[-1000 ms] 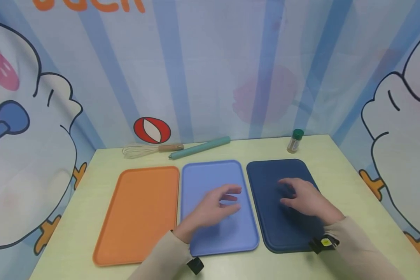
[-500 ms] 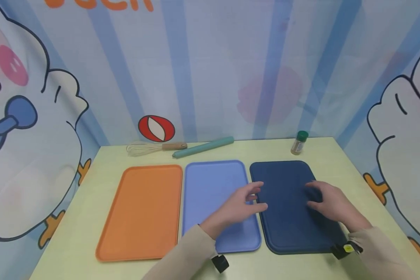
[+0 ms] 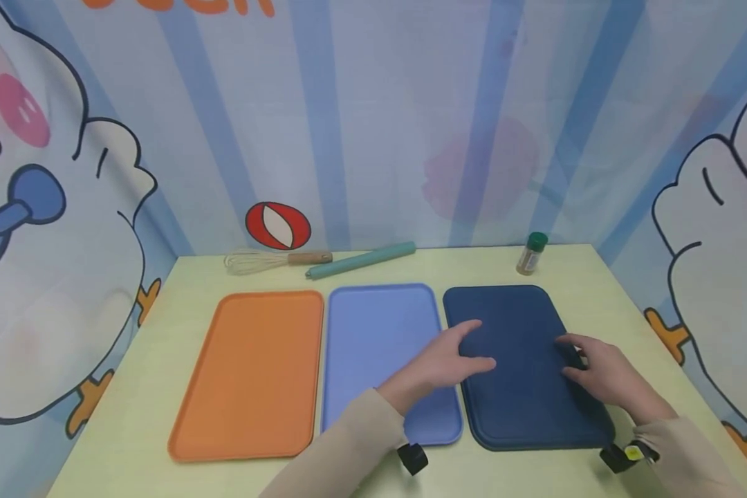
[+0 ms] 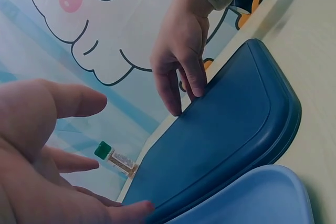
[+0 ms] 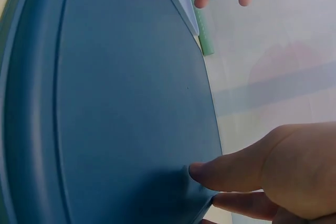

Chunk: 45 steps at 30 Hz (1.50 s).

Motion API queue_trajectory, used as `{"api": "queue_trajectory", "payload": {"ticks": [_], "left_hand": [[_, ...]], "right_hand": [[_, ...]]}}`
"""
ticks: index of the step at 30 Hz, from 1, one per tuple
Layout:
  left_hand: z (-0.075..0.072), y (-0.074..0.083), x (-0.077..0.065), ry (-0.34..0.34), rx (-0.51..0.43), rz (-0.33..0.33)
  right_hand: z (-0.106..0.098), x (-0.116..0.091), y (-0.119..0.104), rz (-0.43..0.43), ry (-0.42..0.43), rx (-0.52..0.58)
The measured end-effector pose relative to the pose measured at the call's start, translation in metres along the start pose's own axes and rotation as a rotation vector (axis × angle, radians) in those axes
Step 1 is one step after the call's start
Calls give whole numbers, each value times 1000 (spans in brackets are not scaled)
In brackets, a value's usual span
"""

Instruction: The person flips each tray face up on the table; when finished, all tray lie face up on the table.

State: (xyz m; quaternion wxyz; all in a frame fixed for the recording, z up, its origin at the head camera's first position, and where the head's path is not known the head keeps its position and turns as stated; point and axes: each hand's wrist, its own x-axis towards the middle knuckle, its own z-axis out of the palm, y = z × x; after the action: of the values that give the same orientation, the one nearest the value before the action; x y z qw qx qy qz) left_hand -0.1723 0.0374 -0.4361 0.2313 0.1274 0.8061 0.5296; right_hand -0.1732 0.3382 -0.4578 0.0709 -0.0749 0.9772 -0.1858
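A flat orange rectangular tray (image 3: pixel 255 373) lies left on the pale yellow table (image 3: pixel 146 373), beside a periwinkle-blue rectangular tray (image 3: pixel 380 328). Along the far edge lie a brown-handled wire whisk (image 3: pixel 295 259) and a teal cylindrical rolling pin (image 3: pixel 362 261); far right stands a small green-capped jar (image 3: pixel 530 254).

A navy rectangular tray (image 3: pixel 504 394), a periwinkle rectangular tray (image 3: pixel 380 325), an orange rectangular tray (image 3: pixel 255 366); pale-yellow counter (image 3: pixel 597 297); blue-striped cloth backdrop (image 3: pixel 386 138).

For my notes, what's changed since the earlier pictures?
The left hand moved right, from over the light blue tray to the left side of the dark blue tray; the right hand moved right, to that tray's right edge; any grip there is unclear. Both trays, the orange tray, whisk, rolling pin and jar stayed put.
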Motion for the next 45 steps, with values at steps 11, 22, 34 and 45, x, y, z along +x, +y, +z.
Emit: {"api": "queue_trajectory", "payload": {"ticks": [11, 22, 34, 45], "left_hand": [[10, 1, 12, 0, 41, -57], [22, 4, 17, 1, 101, -81], [31, -7, 14, 36, 138, 26], [35, -11, 9, 111, 31, 74]], "right_hand": [[-1, -4, 5, 20, -30, 37], [-4, -11, 14, 12, -45, 53], [-2, -15, 19, 6, -51, 92], [2, -17, 23, -71, -28, 122]]}}
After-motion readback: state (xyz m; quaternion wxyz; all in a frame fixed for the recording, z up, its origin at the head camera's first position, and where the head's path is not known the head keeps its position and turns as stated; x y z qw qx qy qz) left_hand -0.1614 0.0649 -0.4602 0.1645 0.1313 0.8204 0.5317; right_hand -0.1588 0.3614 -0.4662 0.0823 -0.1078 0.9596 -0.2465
